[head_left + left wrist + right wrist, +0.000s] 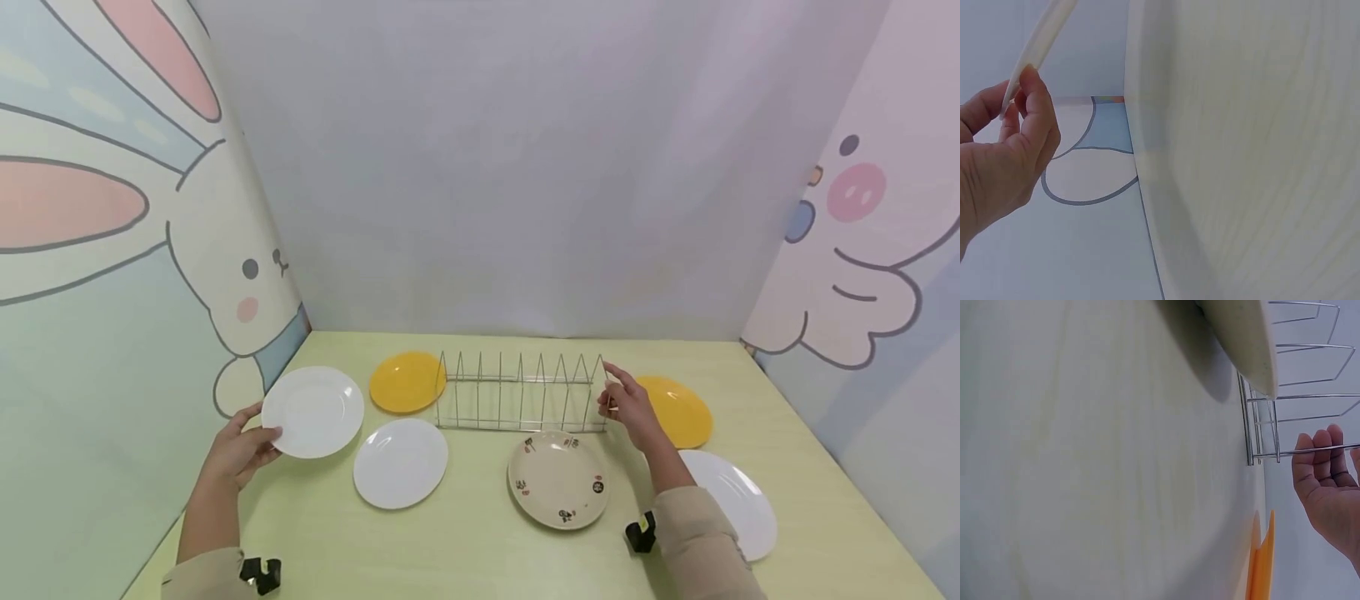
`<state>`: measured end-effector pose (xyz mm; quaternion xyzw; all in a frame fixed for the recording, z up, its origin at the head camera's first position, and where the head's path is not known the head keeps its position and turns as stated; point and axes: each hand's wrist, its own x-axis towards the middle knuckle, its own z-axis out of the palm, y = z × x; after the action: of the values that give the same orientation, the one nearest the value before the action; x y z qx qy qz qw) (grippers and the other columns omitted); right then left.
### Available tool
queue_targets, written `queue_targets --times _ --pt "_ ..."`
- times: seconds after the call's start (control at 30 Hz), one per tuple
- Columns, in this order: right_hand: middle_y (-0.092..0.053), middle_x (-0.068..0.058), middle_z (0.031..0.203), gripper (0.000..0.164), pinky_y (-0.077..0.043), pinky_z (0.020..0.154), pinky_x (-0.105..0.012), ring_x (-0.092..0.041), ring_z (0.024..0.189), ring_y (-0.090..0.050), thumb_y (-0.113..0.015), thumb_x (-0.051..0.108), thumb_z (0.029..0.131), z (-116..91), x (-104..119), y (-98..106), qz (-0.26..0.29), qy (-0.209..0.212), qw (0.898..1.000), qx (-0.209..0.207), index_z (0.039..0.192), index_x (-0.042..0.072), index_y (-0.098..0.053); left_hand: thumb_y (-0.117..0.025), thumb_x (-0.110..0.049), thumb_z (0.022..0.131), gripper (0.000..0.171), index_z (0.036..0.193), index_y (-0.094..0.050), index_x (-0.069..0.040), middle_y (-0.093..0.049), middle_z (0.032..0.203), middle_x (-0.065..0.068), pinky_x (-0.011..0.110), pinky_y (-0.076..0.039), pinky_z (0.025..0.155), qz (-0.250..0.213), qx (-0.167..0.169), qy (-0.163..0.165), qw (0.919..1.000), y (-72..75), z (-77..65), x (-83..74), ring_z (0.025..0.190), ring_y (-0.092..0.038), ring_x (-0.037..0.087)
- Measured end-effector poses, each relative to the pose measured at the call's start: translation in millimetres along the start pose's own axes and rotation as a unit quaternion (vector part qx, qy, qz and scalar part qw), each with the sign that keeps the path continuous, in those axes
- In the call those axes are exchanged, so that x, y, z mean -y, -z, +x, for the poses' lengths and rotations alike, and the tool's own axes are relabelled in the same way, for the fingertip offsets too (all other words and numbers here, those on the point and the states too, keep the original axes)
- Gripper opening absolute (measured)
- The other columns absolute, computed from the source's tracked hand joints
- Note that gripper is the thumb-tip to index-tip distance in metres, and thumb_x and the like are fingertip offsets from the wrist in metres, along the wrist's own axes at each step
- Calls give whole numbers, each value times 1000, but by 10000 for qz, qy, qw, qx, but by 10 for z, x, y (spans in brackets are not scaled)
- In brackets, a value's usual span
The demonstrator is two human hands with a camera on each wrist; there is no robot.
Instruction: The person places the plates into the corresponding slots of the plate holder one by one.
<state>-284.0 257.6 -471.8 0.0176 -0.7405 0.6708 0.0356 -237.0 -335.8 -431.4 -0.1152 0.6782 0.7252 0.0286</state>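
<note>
My left hand [238, 450] pinches the rim of a white plate [313, 412], raised off the table at the left, with thumb over the top and fingers beneath. In the left wrist view the plate [1038, 44] appears edge-on between the thumb and fingers. My right hand [632, 410] holds the right end of a metal wire dish rack [500, 392], which has no plates in its slots. The right wrist view has the fingers [1324, 464] around the rack's end wire. A beige patterned plate [558, 481] lies just in front of the rack.
One yellow plate [405, 383] lies left of the rack, another yellow plate [678, 412] right of it. A white plate [401, 463] lies front left; another white plate [738, 504] is partly behind my right sleeve. Cartoon-printed walls bound the pale table [465, 550].
</note>
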Motion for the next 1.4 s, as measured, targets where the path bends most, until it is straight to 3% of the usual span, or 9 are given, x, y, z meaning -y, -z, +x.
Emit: queue_targets --times 0.17,0.73,1.0,1.2,1.4 --pt "-50 -15 83 46 -51 72 -38 -21 70 -54 -37 18 101 -28 -20 -6 62 39 10000 27 146 9 -28 -57 6 87 75 148 -16 -8 -52 91 6 28 -53 68 119 -120 35 9999 -24 -12 55 73 -60 14" --pt "-45 -13 77 45 -50 75 -43 -25 68 -52 -36 22 102 -33 -29 -14 -72 24 10000 -57 146 13 -29 -54 7 87 70 147 -20 -8 -54 92 4 28 -53 66 -270 -919 -103 9953 -366 -111 -51 71 -61 13" --pt "-49 -19 81 46 -49 78 -48 -30 72 -53 -37 21 102 -34 46 -4 29 -217 9998 25 147 13 -28 -55 8 87 57 135 -32 -15 -55 90 3 28 -52 66 -739 -900 -211 9930 -486 -121 -89 72 -60 13" --pt "-48 -26 84 46 -47 80 -52 -38 78 -53 -36 15 101 -109 197 -27 117 -319 9994 79 146 9 -27 -54 7 89 63 141 -25 -11 -52 97 6 28 -52 68 -684 -801 -289 9940 -616 -101 -84 75 -60 12" --pt "-50 -21 81 46 -49 77 -48 -32 74 -53 -38 16 101 -101 165 -17 217 -400 9990 -23 146 11 -30 -52 6 90 64 144 -21 -10 -43 112 14 28 -51 71 -666 -765 -391 9941 -788 -129 -107 79 -60 11"
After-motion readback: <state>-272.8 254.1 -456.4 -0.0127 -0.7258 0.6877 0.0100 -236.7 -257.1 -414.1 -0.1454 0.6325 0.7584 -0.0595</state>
